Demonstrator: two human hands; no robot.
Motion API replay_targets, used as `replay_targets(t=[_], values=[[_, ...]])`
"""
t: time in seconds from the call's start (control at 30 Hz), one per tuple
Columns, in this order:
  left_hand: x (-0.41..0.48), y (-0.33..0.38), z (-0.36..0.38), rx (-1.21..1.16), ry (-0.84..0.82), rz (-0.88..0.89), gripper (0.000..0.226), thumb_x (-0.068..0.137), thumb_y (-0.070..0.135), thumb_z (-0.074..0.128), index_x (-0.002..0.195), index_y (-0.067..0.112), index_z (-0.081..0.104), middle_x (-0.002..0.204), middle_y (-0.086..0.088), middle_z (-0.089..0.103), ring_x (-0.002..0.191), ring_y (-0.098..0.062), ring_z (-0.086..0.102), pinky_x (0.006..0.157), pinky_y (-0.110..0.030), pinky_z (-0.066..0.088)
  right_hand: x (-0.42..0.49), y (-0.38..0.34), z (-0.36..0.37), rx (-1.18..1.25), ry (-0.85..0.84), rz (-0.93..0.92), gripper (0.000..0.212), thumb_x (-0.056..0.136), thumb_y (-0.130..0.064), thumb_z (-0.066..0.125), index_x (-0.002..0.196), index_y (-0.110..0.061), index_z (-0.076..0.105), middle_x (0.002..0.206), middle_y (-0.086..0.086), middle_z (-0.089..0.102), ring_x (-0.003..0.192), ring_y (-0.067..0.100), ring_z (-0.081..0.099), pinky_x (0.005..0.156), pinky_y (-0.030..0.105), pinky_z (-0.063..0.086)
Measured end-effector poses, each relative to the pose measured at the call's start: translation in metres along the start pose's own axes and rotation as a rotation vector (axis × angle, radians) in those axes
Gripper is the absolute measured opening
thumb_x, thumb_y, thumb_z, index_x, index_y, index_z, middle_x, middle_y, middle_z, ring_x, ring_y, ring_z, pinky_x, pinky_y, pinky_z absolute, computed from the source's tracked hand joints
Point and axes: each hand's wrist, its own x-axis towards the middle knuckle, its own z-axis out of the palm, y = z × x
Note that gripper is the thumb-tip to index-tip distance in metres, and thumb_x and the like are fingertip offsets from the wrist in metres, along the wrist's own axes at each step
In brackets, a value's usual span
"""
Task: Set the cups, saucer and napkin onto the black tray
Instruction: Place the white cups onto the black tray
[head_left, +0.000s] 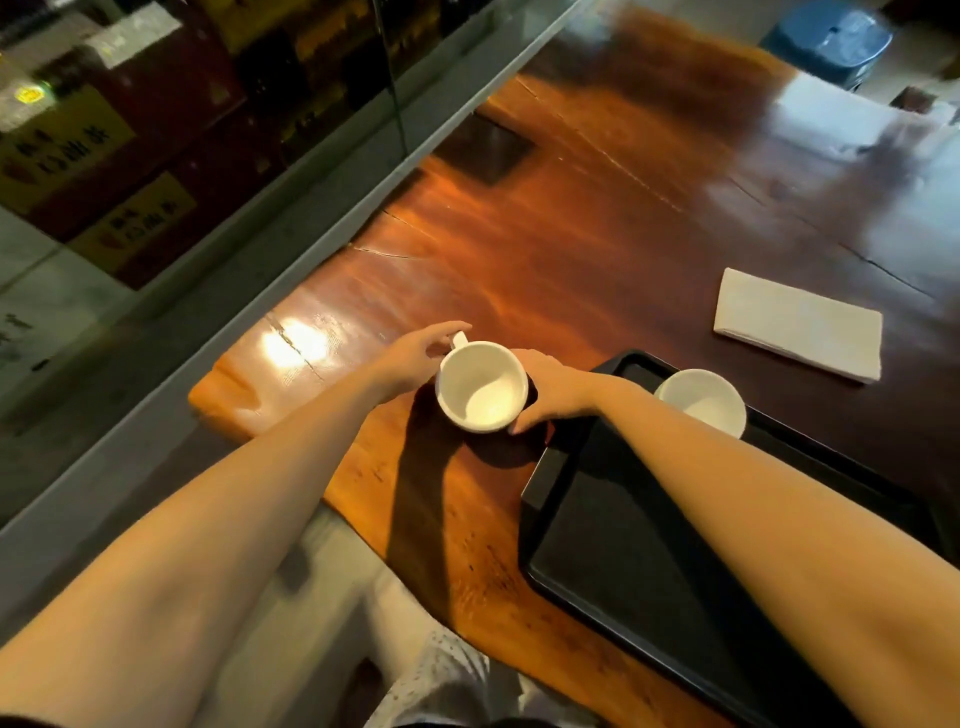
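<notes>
A white handled cup (480, 387) rests on a dark round saucer (501, 449), on the wooden table just left of the black tray (623, 545). My left hand (415, 358) pinches the cup's handle at its far left. My right hand (553, 389) wraps the cup's right side, with the thumb low at the saucer's edge. A second white cup (701, 397), without a visible handle, stands in the tray's far corner. A folded white napkin (800, 325) lies flat on the table beyond the tray.
The glossy wooden table (545, 249) runs away to the upper right. A glass cabinet front (208, 182) with boxes behind it borders the left. A dark square patch (488, 150) sits near the table's far left edge. A blue stool (831, 39) stands at top right.
</notes>
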Motion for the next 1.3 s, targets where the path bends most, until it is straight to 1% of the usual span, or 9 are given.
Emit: replay_targets(t=[0.1,0.27,0.37,0.6,0.73,0.97,1.07,1.17,1.3], values=[[0.000,-0.006,0.001,-0.073,0.035,-0.007,0.045,0.095,0.008,0.052,0.136,0.026,0.047,0.118,0.000,0.053,0.109,-0.015,0.049,0.087,-0.031,0.043,-0.005,0.002,-0.001,0.149,-0.025,0.019,0.087,0.073,-0.003,0.077,0.142,-0.017,0.027,0.146,0.003,0.034,0.129,0.013,0.034,0.112,0.033,0.025],[-0.002,0.001,0.006,-0.194,0.132,-0.033,0.039,0.094,0.007,0.054,0.130,0.021,0.052,0.112,0.000,0.054,0.105,-0.016,0.051,0.079,-0.032,0.047,-0.012,0.000,-0.005,0.328,-0.020,0.071,0.088,0.077,0.006,0.069,0.144,-0.023,0.022,0.151,0.000,0.028,0.137,0.018,0.030,0.108,0.032,0.029],[-0.001,0.015,0.005,-0.236,0.147,-0.052,0.033,0.094,0.008,0.055,0.124,0.021,0.055,0.111,-0.004,0.056,0.104,-0.021,0.055,0.079,-0.040,0.055,-0.021,0.000,-0.014,0.356,0.005,0.082,0.089,0.076,0.007,0.069,0.145,-0.024,0.023,0.150,-0.001,0.030,0.131,0.013,0.033,0.101,0.027,0.032],[0.008,0.066,0.019,-0.249,0.123,-0.026,0.028,0.092,0.006,0.055,0.115,0.021,0.060,0.119,-0.020,0.060,0.094,-0.030,0.061,0.083,-0.050,0.057,-0.070,0.007,-0.042,0.469,0.142,0.082,0.086,0.076,0.008,0.068,0.145,-0.023,0.028,0.151,0.002,0.033,0.138,0.021,0.033,0.115,0.042,0.029],[0.015,0.107,0.045,-0.245,0.087,0.029,0.031,0.090,0.000,0.054,0.114,0.018,0.060,0.115,-0.021,0.061,0.088,-0.028,0.061,0.068,-0.038,0.057,-0.113,0.019,-0.058,0.489,0.230,0.101,0.086,0.077,0.010,0.065,0.144,-0.026,0.028,0.151,0.000,0.031,0.138,0.019,0.032,0.112,0.040,0.032],[0.009,0.175,0.112,-0.330,-0.004,0.083,0.029,0.090,0.001,0.056,0.117,0.012,0.057,0.081,-0.005,0.061,0.062,-0.015,0.057,0.042,-0.018,0.051,-0.203,0.042,-0.073,0.551,0.407,0.116,0.082,0.077,-0.006,0.074,0.142,-0.031,0.031,0.141,-0.006,0.042,0.132,0.017,0.039,0.110,0.042,0.035],[0.002,0.197,0.147,-0.361,-0.034,0.086,0.025,0.090,0.002,0.057,0.111,0.015,0.057,0.088,-0.010,0.064,0.065,-0.019,0.059,0.049,-0.026,0.053,-0.241,0.057,-0.071,0.602,0.482,0.151,0.081,0.076,-0.006,0.075,0.139,-0.034,0.032,0.131,-0.013,0.045,0.129,0.016,0.041,0.108,0.042,0.038],[-0.006,0.212,0.185,-0.368,-0.045,0.066,0.022,0.091,0.002,0.056,0.107,0.017,0.055,0.109,-0.013,0.063,0.078,-0.021,0.061,0.048,-0.026,0.052,-0.274,0.078,-0.063,0.679,0.556,0.182,0.082,0.076,-0.004,0.074,0.140,-0.033,0.031,0.140,-0.005,0.042,0.131,0.021,0.041,0.109,0.046,0.038],[-0.019,0.218,0.236,-0.401,-0.035,0.008,0.029,0.092,0.002,0.054,0.119,0.013,0.053,0.113,-0.009,0.058,0.099,-0.026,0.060,0.061,-0.030,0.056,-0.307,0.110,-0.047,0.745,0.655,0.195,0.076,0.076,-0.003,0.074,0.139,-0.026,0.037,0.141,-0.002,0.043,0.131,0.021,0.042,0.112,0.048,0.034]])
